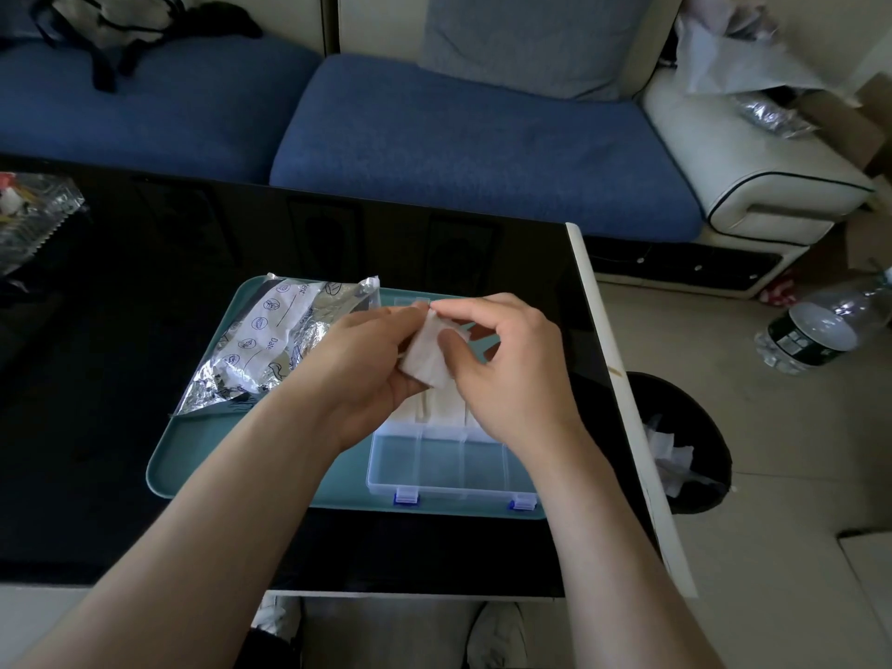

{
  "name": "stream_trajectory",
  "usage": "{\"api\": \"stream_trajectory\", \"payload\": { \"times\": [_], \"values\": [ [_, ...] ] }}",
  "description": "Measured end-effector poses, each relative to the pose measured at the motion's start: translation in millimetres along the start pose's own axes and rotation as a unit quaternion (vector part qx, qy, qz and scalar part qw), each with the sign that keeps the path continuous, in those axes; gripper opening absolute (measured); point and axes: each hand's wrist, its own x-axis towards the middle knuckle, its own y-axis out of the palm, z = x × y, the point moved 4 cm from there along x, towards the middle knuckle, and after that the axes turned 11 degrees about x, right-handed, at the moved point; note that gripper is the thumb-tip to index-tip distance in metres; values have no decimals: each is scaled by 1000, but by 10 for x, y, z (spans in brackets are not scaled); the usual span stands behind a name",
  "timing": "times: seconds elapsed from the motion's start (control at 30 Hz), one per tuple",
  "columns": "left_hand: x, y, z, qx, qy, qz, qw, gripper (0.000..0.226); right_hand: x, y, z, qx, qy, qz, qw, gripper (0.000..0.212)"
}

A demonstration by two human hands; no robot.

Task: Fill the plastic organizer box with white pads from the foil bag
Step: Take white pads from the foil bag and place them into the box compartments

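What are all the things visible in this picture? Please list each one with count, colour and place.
white pad: one, white, held between both hands above the box
organizer box: one, clear with blue latches, on tray
foil bag: one, silver, tray's left part
tray: one, teal, on table
table: one, black
sofa: one, blue cushions, behind the table
bottle: one, clear, on floor
bin: one, black, right of table
left hand: one
right hand: one

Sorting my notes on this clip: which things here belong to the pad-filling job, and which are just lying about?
Job: foil bag, organizer box, white pad held by left hand and right hand, tray.
Lying about: bottle, bin, backpack.
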Motion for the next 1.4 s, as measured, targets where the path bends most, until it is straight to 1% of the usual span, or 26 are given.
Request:
{"api": "stream_trajectory", "payload": {
  "times": [0.13, 0.2, 0.27, 0.33, 0.37, 0.43, 0.5, 0.53, 0.57, 0.63, 0.7, 0.73, 0.77, 0.87, 1.0, 1.07, 1.17, 1.27, 1.4],
  "values": [
    [-41, 59, -31, 19, 18, -11, 1000, 25, 1, 19, -15, -25, 3, 7, 1000, 29],
    [-50, 78, -31, 65, 28, -16, 997, 20, 1, -1, -35, -14, 23, -2, 1000, 26],
    [-38, 57, -19, 101, 38, -35, 994, 20, 2, -37, -78, 38, 89, -6, 995, 25],
    [-18, 23, -7, 116, 47, -48, 991, 22, -5, -53, -127, 110, 164, 6, 980, 13],
    [-14, 17, -6, 125, 52, -50, 990, 24, -11, -59, -139, 138, 186, 12, 973, 7],
    [3, 2, -2, 150, 67, -59, 985, 30, -18, -74, -195, 184, 227, 8, 956, 8],
    [27, -29, 8, 215, 87, -90, 969, 34, -26, -121, -276, 200, 252, -20, 947, 14],
    [38, -58, 19, 272, 98, -107, 951, 35, -28, -158, -325, 169, 248, -38, 953, 17],
    [45, -79, 32, 342, 113, -120, 925, 36, -32, -198, -381, 119, 240, -54, 962, 21],
    [42, -100, 69, 490, 137, -120, 853, 41, -51, -265, -467, 26, 232, -74, 970, 25],
    [26, -91, 132, 606, 135, -100, 777, 46, -79, -288, -549, -9, 246, -77, 966, 25],
    [18, -81, 165, 646, 127, -88, 747, 47, -91, -279, -578, -12, 255, -69, 964, 24],
    [11, -71, 194, 674, 122, -75, 724, 47, -106, -253, -588, -8, 264, -56, 963, 22],
    [12, -54, 254, 721, 119, -41, 681, 41, -149, -101, -586, 13, 276, -8, 961, 20],
    [24, -65, 319, 765, 117, -4, 634, 24, -163, 108, -630, 18, 278, 29, 960, 18],
    [17, -70, 321, 771, 116, -2, 626, 25, -162, 177, -637, -20, 249, 42, 968, 19],
    [-8, -102, 285, 752, 130, -23, 646, 32, -155, 273, -618, -95, 183, 71, 976, 22],
    [-32, -116, 270, 737, 151, -16, 659, 41, -149, 359, -595, -146, 137, 96, 975, 22],
    [-44, -113, 319, 753, 155, 26, 639, 51, -154, 376, -556, -231, 100, 100, 963, 18]
  ]
}}
